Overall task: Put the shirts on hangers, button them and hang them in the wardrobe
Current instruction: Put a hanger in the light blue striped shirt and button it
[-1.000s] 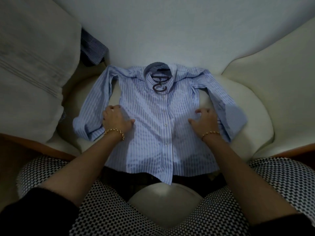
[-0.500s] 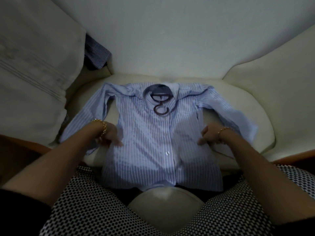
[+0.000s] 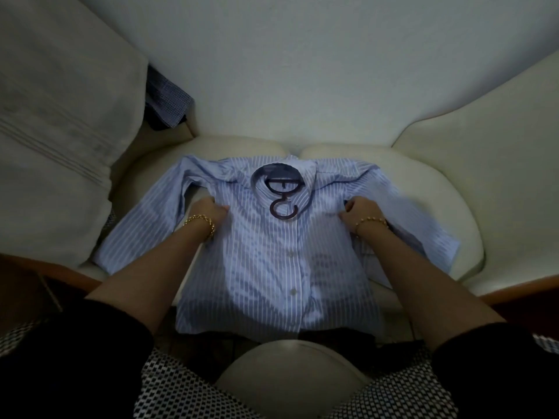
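Striped blue shirt [image 3: 266, 276] lies front-up and buttoned across a cream armchair seat [image 3: 447, 213], the hook of its dark hanger [image 3: 282, 201] resting just below the collar. Both forearms reach forward, a gold bracelet [image 3: 199, 221] on each wrist. The left hand [image 3: 211, 211] and right hand [image 3: 361, 211] each clutch fabric at the shirt's sides under the sleeves, fingers curled.

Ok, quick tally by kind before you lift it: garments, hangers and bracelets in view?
Striped shirt: 1
Checked garment, maybe a shirt: 1
Hanger: 1
Bracelets: 2, one per wrist
Total: 5
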